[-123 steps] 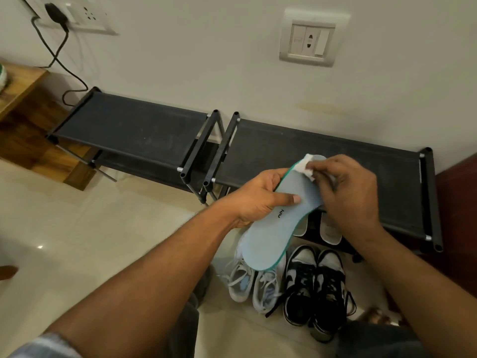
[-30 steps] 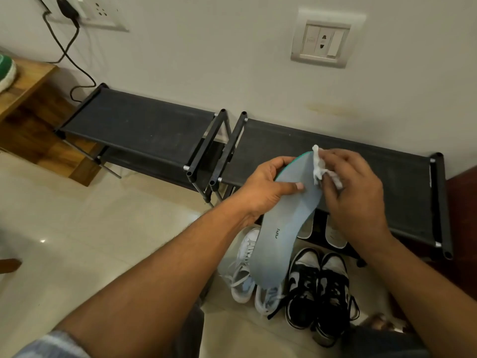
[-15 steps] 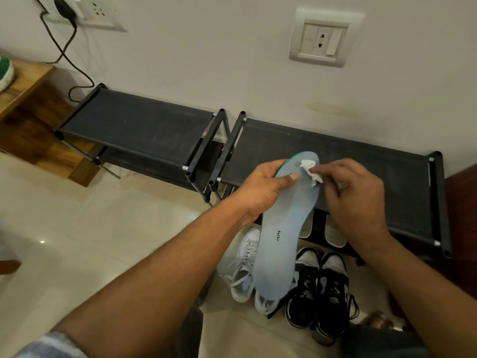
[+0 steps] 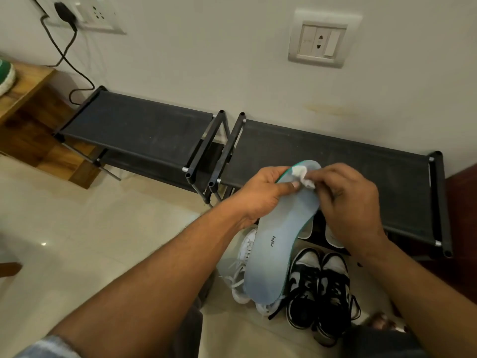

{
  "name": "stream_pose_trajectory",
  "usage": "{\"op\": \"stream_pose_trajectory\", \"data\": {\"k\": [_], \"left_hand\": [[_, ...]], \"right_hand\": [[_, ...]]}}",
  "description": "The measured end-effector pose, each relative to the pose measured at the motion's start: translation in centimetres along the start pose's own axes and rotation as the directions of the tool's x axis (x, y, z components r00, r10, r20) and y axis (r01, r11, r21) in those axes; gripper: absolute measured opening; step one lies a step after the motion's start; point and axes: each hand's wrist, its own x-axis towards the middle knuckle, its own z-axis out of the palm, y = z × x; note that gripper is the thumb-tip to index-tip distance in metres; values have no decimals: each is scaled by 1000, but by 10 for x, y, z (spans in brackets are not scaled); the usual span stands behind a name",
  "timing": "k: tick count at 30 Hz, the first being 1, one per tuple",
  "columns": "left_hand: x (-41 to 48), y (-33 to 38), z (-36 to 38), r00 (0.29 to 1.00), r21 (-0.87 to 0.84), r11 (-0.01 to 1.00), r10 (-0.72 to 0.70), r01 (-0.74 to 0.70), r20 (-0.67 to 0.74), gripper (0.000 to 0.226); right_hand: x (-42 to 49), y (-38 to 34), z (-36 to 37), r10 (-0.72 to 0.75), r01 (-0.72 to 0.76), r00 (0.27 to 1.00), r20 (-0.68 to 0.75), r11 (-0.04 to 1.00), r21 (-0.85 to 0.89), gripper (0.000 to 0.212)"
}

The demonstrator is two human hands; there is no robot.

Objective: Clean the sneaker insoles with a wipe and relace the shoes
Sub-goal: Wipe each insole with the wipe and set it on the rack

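- The left hand point(image 4: 260, 195) has its fingers clamped on the insole point(image 4: 281, 241) near the toe edge, held above the white sneakers point(image 4: 245, 267).
- The right hand point(image 4: 346, 200) has its fingers pinching the wipe point(image 4: 303, 177) against the toe.
- Open tiled floor point(image 4: 90, 241) lies to the left; a black shoe rack point(image 4: 361, 164) stands along the wall.

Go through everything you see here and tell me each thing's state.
Pale blue foam insole: held up, gripped by left hand.
Crumpled white wipe: pinched by right hand, pressed on insole's far end.
Black-and-white sneakers: on floor, laces trailing.
Black charger plug: plugged into wall socket.
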Motion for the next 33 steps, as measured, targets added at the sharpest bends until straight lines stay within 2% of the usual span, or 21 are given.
{"op": "stream_pose_trajectory", "data": {"k": [2,3,6,7,10,11,15,18,19,23,26,28,33], "left_hand": [[0,1,0,1000,28,1000,-9,9,4,28],[0,2,1,1000,23,1000,-7,7,12,27],[-1,2,3,999,-12,1000,24,-23,24,21],[0,1,4,999,-8,1000,29,-29,18,22],[3,-2,5,1000,56,998,25,-25,-2,28],[3,-2,5,1000,63,998,29,-29,-1,28],[3,-6,4,998,91,994,61,-62,13,27],[3,-5,3,999,118,992,34,-34,1,28],[3,-5,3,999,120,992,31,-32,6,28],[2,-9,3,999,186,981,47,-50,20,24],[2,-7,3,999,208,977,43,-40,-11,28],[2,-6,4,998,203,978,58,-53,-20,31],[4,-11,9,994,231,969,98,-86,-40,24]], "right_hand": [[10,7,-6,107,-105,991,-75,994,24,20],[12,6,-8,107,-104,991,-82,994,37,21],[0,-12,-1,-59,59,998,31,998,22,23],[-1,-11,0,-75,75,996,38,997,20,23],[11,5,-5,79,-75,994,-70,996,48,23],[12,4,-6,84,-80,993,-78,995,57,23],[0,-12,-1,-109,108,993,45,994,23,27],[12,5,-5,41,-40,998,-54,999,32,27],[14,6,-6,52,-49,996,-67,998,39,27],[4,-7,-1,-73,72,996,41,997,26,31],[13,10,-3,73,-72,997,-23,997,38,28],[12,14,-5,121,-119,991,-51,992,43,27],[9,7,-4,20,-18,999,-43,999,42,32]]}}
